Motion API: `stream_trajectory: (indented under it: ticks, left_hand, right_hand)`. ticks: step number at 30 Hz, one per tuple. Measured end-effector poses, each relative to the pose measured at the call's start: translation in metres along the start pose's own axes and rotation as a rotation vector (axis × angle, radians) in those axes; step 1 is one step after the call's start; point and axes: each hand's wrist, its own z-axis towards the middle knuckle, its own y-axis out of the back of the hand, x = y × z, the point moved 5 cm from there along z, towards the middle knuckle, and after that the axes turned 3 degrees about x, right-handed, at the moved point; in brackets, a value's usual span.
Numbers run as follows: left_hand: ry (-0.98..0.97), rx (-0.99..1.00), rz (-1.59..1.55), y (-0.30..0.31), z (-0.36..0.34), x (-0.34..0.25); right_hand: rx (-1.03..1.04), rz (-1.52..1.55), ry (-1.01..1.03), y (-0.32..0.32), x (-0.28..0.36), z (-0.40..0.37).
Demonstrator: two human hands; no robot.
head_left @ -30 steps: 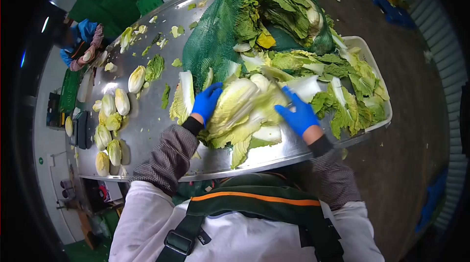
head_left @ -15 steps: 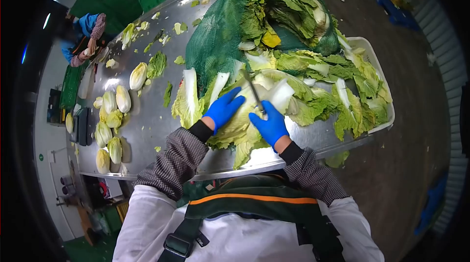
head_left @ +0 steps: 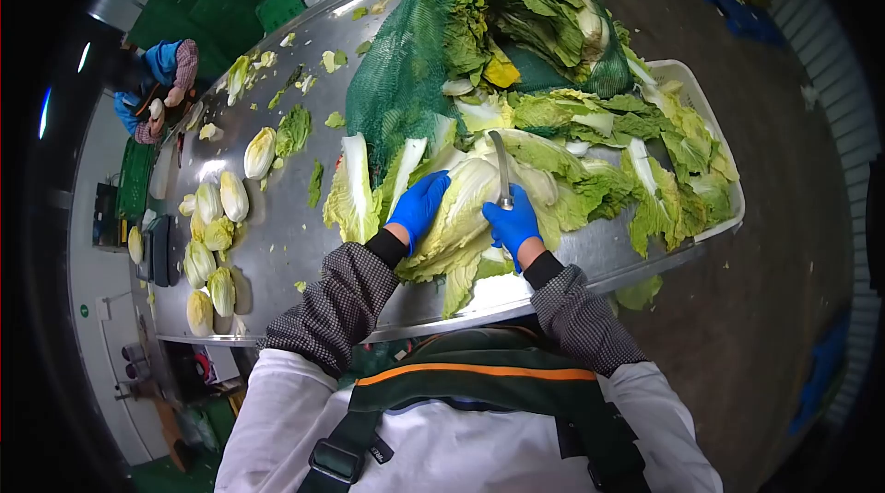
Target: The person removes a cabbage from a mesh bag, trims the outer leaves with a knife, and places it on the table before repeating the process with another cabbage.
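Observation:
A large napa cabbage (head_left: 461, 198) with pale ribs and loose yellow-green leaves lies in front of me at the table's near edge. My left hand (head_left: 419, 207), in a blue glove, grips its left side. In my right hand (head_left: 513, 224), also gloved in blue, is a knife (head_left: 501, 161); its curved blade points away from me along the cabbage's right side. Cut-off outer leaves (head_left: 348, 189) lie around the cabbage. Behind it a green mesh sack (head_left: 392, 69) opens toward me, with more cabbage (head_left: 535, 5) inside.
Several trimmed cabbages (head_left: 233, 196) rest at the left of the metal table (head_left: 286, 193). A white crate (head_left: 728, 152) heaped with leaves stands at the right. A co-worker (head_left: 161, 88) handles something pale at the far left. Green crates (head_left: 279, 6) are behind the table.
The knife has swung from leaning left to nearly upright in view, and my right hand has shifted slightly right. A white leaf piece beside the blade is gone from the cabbage's top right.

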Motion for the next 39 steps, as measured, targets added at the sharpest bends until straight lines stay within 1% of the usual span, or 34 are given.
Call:
stream_trajectory:
  ticks: [1,2,3,4,5,6,7,8,9,11,12,13,15,16,17,18,19,20,21,23,24,26,27,28,29,32,35,36,38,39]
  left_hand:
    - [-0.012,-0.015,0.007,0.0,0.0,0.002]
    - [-0.024,-0.031,0.014,0.0,0.0,0.003]
    - [-0.022,-0.063,0.089,0.002,-0.003,-0.006]
    - [-0.02,-0.095,0.162,0.005,-0.009,-0.028]
    - [-0.018,-0.126,0.236,0.004,-0.015,-0.048]
    - [-0.13,-0.184,0.33,-0.002,-0.02,-0.07]
    - [-0.175,-0.155,0.361,-0.016,-0.02,-0.079]
    - [-0.124,-0.102,0.522,-0.027,-0.022,-0.085]
    - [-0.074,-0.052,0.68,-0.033,-0.025,-0.097]
    - [-0.084,-0.039,0.561,-0.024,-0.015,-0.083]
    - [-0.09,-0.028,0.506,-0.015,-0.008,-0.069]
    - [-0.12,0.004,0.377,-0.005,0.004,-0.051]
    - [0.034,0.041,0.27,0.028,0.016,-0.017]
    - [0.06,0.126,0.026,0.038,0.018,-0.006]
    - [0.082,0.212,-0.218,0.044,0.021,0.004]
    - [0.159,0.217,-0.457,0.049,0.007,-0.009]
    - [0.145,0.215,-0.568,0.055,0.0,-0.011]
    - [0.127,0.206,-0.693,0.058,-0.008,-0.015]
    - [0.106,0.192,-0.821,0.062,-0.019,-0.024]
    - [0.027,0.139,-0.95,0.069,-0.037,-0.044]
    - [-0.015,0.114,-1.012,0.071,-0.044,-0.052]
    - [-0.02,0.153,-1.131,0.068,-0.054,-0.06]
    - [-0.02,0.177,-1.189,0.065,-0.059,-0.063]
    - [0.019,0.225,-1.314,0.059,-0.063,-0.065]
    - [0.036,0.223,-1.345,0.058,-0.067,-0.062]
    - [0.105,0.234,-1.465,0.052,-0.074,-0.041]
    - [0.153,0.203,-1.439,0.052,-0.082,-0.031]
    - [0.163,0.229,-1.471,0.051,-0.086,-0.033]
    - [0.181,0.284,-1.535,0.046,-0.094,-0.038]
    - [0.212,0.296,-1.514,0.042,-0.098,-0.037]
  right_hand:
    - [-0.042,-0.026,0.013,0.0,-0.001,0.0]
    - [-0.072,-0.131,0.06,0.0,-0.006,0.005]
    - [-0.101,-0.236,0.107,0.002,-0.016,0.015]
    - [-0.13,-0.342,0.154,0.005,-0.02,0.019]
    - [-0.114,-0.36,0.153,0.006,-0.021,0.019]
    - [-0.102,-0.376,0.154,0.008,-0.021,0.02]
    - [-0.088,-0.393,0.151,0.007,-0.016,0.017]
    - [-0.066,-0.322,0.154,0.003,-0.013,0.01]
    - [-0.093,-0.409,0.165,0.005,-0.012,0.009]
    - [-0.146,-0.576,0.186,0.007,-0.009,0.008]
    - [-0.14,-0.589,0.173,0.008,-0.011,0.008]
    - [-0.13,-0.603,0.16,0.014,-0.015,0.008]
    - [-0.111,-0.633,0.143,0.018,-0.017,0.01]
    - [-0.124,-0.635,0.144,0.017,-0.009,0.01]
    - [-0.125,-0.618,0.2,0.017,-0.006,0.01]
    - [-0.124,-0.602,0.251,0.02,-0.009,0.005]
    - [-0.124,-0.582,0.303,0.02,0.004,-0.002]
    - [-0.067,-0.57,0.298,0.025,0.019,-0.007]
    - [-0.1,-0.633,0.334,0.034,0.022,0.001]
    - [-0.245,-0.96,0.495,0.042,0.048,-0.002]
    - [-0.133,-0.863,0.515,0.031,0.071,-0.013]
    - [0.091,-0.667,0.537,-0.003,0.136,-0.056]
    - [0.214,-0.577,0.556,-0.021,0.151,-0.069]
    - [0.255,-0.602,0.539,-0.03,0.161,-0.079]
    - [0.296,-0.626,0.525,-0.037,0.166,-0.085]
    - [0.35,-0.449,0.634,-0.039,0.148,-0.076]
    - [0.231,-0.652,0.629,-0.034,0.148,-0.08]
    - [0.212,-0.624,0.628,-0.033,0.144,-0.078]
    - [0.051,-0.728,0.533,-0.024,0.146,-0.067]
    - [-0.031,-0.779,0.482,-0.017,0.148,-0.059]
